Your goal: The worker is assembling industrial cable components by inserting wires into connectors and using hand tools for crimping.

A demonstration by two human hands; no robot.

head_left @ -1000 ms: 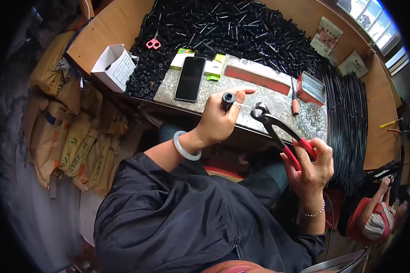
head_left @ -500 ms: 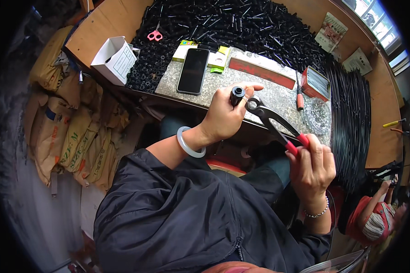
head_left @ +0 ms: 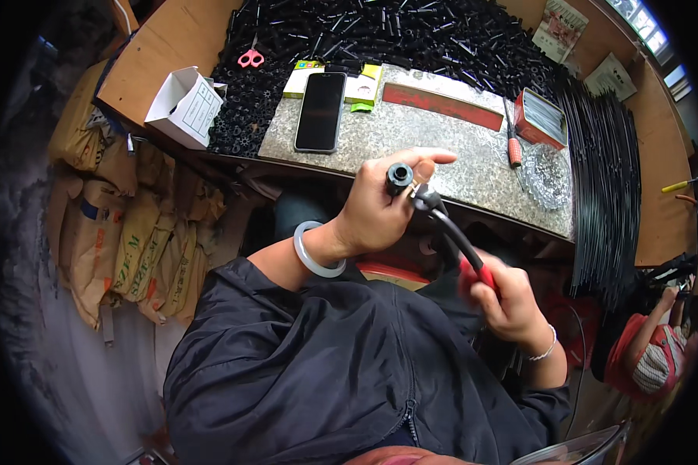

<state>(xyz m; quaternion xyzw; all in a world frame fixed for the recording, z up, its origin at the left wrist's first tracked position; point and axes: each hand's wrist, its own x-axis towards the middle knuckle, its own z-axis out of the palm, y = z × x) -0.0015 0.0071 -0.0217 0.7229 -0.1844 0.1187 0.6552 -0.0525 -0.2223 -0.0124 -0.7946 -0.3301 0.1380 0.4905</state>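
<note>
My left hand is closed round a black hollow cylindrical part, its round open end facing up. A small brass-coloured piece shows beside the thumb. My right hand grips the red handles of black pincers, slightly blurred. The jaws of the pincers are against or very close to the small piece at my left thumb; contact cannot be made out. Both hands are just off the front edge of the speckled worktop. A black phone lies on it beyond my left hand.
Black parts are heaped at the back, with pink scissors on them. A white box stands left. To the right are a screwdriver, red tin, clear dish and black rods. Another person sits far right.
My right hand has shifted left and down, turning the pincers to a steeper angle with their jaws at my left thumb. My left hand has dipped slightly, still holding the black part.
</note>
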